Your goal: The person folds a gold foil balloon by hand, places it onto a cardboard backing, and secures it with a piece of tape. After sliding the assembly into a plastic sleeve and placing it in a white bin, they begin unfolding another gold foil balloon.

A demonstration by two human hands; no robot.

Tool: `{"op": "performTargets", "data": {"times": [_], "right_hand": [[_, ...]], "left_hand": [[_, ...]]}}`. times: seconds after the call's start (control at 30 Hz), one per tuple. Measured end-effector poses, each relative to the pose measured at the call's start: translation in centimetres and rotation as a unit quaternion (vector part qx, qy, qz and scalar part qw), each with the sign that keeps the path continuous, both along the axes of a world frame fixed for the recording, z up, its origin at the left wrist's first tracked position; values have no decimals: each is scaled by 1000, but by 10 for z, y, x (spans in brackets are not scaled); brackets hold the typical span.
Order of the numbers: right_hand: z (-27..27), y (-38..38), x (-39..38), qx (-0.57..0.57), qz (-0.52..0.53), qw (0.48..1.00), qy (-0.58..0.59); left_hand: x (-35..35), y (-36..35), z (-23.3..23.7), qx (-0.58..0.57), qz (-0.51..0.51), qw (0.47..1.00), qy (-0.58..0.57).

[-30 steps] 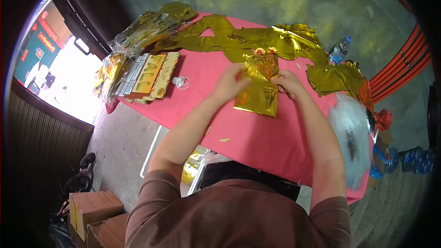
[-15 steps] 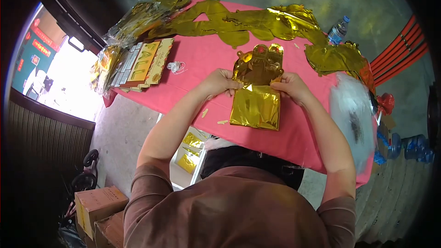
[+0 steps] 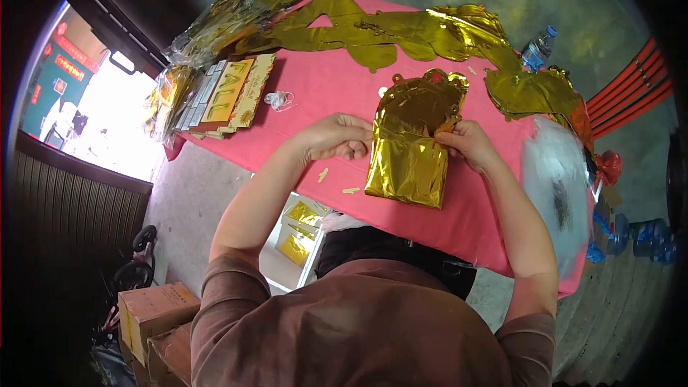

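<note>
A folded gold foil balloon (image 3: 407, 161), shiny and creased, lies on the pink tablecloth in front of me. Its upper part is rounded, with small tabs along the edge and a red spot near the top. My left hand (image 3: 335, 137) is at its left edge, fingers curled and the fingertips at the foil partly hidden. On the other side, my right hand (image 3: 467, 145) pinches the foil's right edge between thumb and fingers. Two small pale slips (image 3: 350, 190) lie on the cloth below my left hand.
Flat gold foil balloons (image 3: 322, 32) spread along the table's far side. Printed FALL packages (image 3: 229, 93) and a coil of white string (image 3: 279, 100) are at left. A water bottle (image 3: 539, 49) stands far right, near clear plastic bags (image 3: 555, 186). Cardboard boxes (image 3: 158, 308) sit on the floor.
The upper part of the foil balloon has spread wider and leans to the right. My left hand has shifted slightly left, its fingers more curled; my right hand keeps its pinch.
</note>
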State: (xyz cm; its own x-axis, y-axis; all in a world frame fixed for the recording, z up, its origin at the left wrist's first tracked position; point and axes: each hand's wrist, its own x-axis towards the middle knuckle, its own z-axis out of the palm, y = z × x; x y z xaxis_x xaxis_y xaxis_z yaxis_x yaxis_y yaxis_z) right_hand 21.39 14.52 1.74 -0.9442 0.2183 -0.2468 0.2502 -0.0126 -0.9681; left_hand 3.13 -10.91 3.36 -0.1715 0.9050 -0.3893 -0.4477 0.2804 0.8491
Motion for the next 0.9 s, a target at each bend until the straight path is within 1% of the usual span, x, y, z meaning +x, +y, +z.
{"op": "performTargets", "data": {"times": [0.1, 0.27, 0.4, 0.47, 0.6, 0.7, 0.77, 0.9], "right_hand": [[0, 0, 1, -2, 1, 1000, -5], [0, -2, 2, -11, -9, 1000, 6], [3, -4, 3, -7, -16, 1000, 6], [3, -5, 3, -13, -21, 1000, 5], [1, -4, 4, 3, -25, 1000, 3], [0, -3, 4, 5, -27, 1000, 3], [1, -4, 4, 7, -27, 1000, 0], [4, -5, 5, -2, -22, 1000, -2]], "left_hand": [[4, -2, -6, 7, -9, 1000, 1], [14, 0, 10, -3, 11, 1000, 2], [18, 0, 8, 20, 13, 1000, 13], [19, -1, 3, 17, 21, 998, 56], [18, -3, 1, 18, 21, 998, 61], [16, -4, 3, 28, 30, 999, 36], [14, -4, -2, 23, 32, 998, 43], [15, -3, 6, 3, 14, 999, 50]]}}
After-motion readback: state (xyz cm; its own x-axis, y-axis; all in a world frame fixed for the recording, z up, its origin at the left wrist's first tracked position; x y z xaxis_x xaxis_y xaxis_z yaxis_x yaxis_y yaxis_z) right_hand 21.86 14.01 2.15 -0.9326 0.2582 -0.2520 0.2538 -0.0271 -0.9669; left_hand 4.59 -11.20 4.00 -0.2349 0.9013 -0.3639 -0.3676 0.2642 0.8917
